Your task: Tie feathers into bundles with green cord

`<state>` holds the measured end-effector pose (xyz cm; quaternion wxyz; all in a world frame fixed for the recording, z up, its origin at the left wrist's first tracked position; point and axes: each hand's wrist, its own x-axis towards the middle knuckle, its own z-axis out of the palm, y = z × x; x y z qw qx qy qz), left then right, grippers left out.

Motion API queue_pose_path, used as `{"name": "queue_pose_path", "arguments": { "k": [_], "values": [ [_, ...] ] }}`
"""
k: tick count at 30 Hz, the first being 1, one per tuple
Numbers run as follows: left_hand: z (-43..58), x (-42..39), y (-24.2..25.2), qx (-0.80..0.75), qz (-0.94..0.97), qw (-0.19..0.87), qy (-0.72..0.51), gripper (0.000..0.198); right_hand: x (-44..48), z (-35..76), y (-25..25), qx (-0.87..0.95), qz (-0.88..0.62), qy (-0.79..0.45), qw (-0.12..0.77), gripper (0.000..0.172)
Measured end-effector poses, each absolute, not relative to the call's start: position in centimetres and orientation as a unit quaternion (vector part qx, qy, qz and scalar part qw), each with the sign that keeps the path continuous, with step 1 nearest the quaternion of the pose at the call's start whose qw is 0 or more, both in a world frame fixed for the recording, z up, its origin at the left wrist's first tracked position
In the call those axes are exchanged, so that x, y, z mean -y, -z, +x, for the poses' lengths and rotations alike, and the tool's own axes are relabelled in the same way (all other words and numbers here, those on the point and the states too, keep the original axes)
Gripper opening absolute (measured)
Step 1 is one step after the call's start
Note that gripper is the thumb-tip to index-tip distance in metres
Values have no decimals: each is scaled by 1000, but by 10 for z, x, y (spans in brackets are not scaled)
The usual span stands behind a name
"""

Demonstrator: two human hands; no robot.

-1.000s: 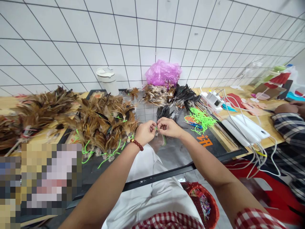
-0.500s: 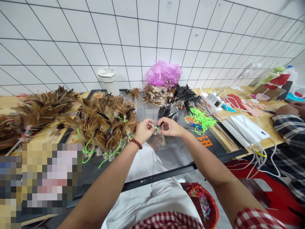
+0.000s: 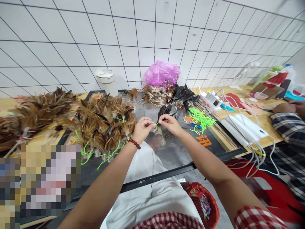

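My left hand (image 3: 142,128) and my right hand (image 3: 169,123) meet over the dark cutting mat (image 3: 176,152), both pinched on a thin neon green cord (image 3: 157,124) tied round a small feather bundle (image 3: 158,131) that hangs between them. A loop of the cord trails down toward the mat. A red bead bracelet (image 3: 134,143) sits on my left wrist. Black feathers (image 3: 166,110) lie just behind my hands.
Brown feather bundles with green ties (image 3: 102,124) are heaped at left, more feathers (image 3: 35,111) further left. Loose green cords (image 3: 201,119), a pink bag (image 3: 162,73), a white jar (image 3: 106,80), white power strips and cables (image 3: 243,128) lie about. Another person's plaid sleeve (image 3: 287,124) rests at right. A red basket (image 3: 205,206) stands below.
My hands have lifted slightly and drawn a little apart, pulling the green cord taut between the fingertips. The camera shifted a touch.
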<state>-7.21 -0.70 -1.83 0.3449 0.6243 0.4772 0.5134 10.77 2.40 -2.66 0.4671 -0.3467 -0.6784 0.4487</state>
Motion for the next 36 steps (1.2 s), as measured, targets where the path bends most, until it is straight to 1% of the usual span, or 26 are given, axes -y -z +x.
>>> {"name": "queue_pose_path", "arguments": {
  "k": [3,6,12,15,19,21,24,26,29,32,36],
  "values": [
    [-68,13,13,-439,604,459,-481,19,-22,105,24,723,-347,-351,483,20],
    [-67,17,11,-428,551,568,-436,28,-20,103,23,741,-351,-327,470,18],
    [-70,14,7,-398,471,663,-423,37,-16,100,22,768,-352,-297,444,15],
    [-68,13,6,-409,454,666,-427,36,-13,99,20,781,-353,-271,437,14],
    [-63,14,8,-432,485,639,-413,26,-9,100,17,784,-338,-262,450,14],
    [-61,15,8,-453,483,623,-417,24,-9,101,17,788,-314,-293,441,15],
    [-61,15,5,-482,459,615,-423,23,-12,105,19,793,-278,-371,396,16],
    [-63,15,3,-490,442,626,-415,22,-15,109,20,789,-267,-413,368,15],
    [-67,16,-1,-480,423,655,-403,21,-20,114,21,773,-264,-457,351,14],
    [-70,16,-3,-467,409,674,-401,23,-22,116,20,761,-255,-491,338,14],
    [-72,15,-3,-463,403,681,-400,25,-22,118,18,761,-236,-504,334,15]
  ]
}}
